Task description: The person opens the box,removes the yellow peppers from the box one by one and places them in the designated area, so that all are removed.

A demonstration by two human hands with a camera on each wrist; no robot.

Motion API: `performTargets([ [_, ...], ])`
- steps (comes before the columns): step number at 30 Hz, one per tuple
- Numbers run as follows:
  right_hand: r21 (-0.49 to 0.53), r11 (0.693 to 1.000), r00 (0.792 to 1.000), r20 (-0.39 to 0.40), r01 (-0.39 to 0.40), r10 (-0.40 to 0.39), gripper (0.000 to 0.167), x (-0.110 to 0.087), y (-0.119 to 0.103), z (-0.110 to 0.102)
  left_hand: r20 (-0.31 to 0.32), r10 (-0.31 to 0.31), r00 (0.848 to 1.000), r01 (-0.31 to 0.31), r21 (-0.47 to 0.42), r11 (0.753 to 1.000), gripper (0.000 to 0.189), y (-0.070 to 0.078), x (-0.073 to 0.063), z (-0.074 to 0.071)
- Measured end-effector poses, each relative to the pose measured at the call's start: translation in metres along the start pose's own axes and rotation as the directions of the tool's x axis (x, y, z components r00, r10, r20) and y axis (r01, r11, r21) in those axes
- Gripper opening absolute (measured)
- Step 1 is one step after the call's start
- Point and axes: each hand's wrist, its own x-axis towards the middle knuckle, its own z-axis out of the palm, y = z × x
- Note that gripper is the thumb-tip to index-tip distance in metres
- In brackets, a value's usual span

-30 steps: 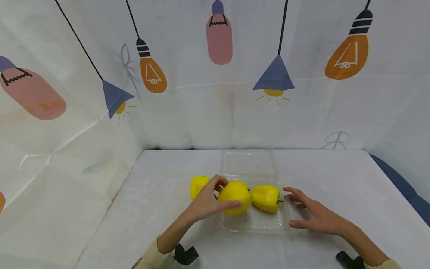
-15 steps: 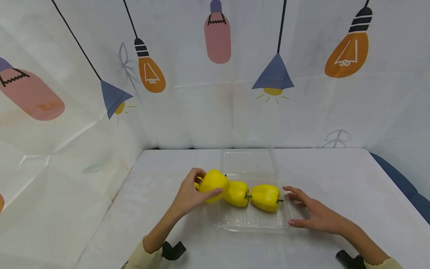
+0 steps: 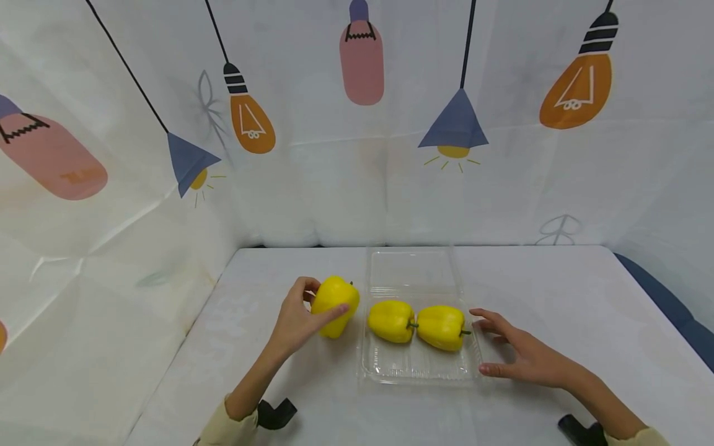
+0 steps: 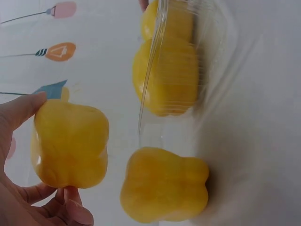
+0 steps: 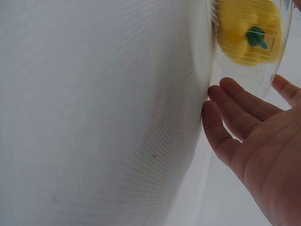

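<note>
My left hand [image 3: 297, 321] pinches a yellow bell pepper [image 4: 70, 146] between thumb and fingers, left of a clear plastic clamshell box [image 3: 418, 370]. In the left wrist view a second yellow bell pepper [image 4: 162, 184] stands on the table below the held one; from the head it is mostly hidden behind it. Inside the box lie two more, a left bell pepper [image 3: 390, 321] and a right bell pepper [image 3: 442, 327], side by side with green stems pointing right. My right hand [image 3: 513, 356], fingers relaxed, rests at the box's right edge, its fingertips on the tabletop.
The box's lid [image 3: 413, 269] lies folded back toward the far edge of the white table [image 3: 268, 272]. Behind the table hangs a white sheet [image 3: 334, 186] printed with lamps and bulbs. A dark blue object [image 3: 658, 303] shows past the right edge.
My left hand has carried the held pepper leftward, from over the box to beside it. The left pepper in the box has come into full view. The right hand stays in place.
</note>
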Motion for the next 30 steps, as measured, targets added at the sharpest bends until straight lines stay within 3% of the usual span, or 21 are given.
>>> performTargets([
  [9,0.000,1.000,1.000,0.002,0.000,0.000,0.091,0.001,0.001,0.000,-0.052,-0.068,0.996,0.071,0.068,0.995,0.071,-0.014,0.005,-0.017],
  [30,0.007,1.000,1.000,0.002,-0.016,0.016,0.091,0.001,0.002,0.000,-0.105,-0.167,0.980,0.173,0.053,0.984,0.071,-0.036,0.007,-0.034],
])
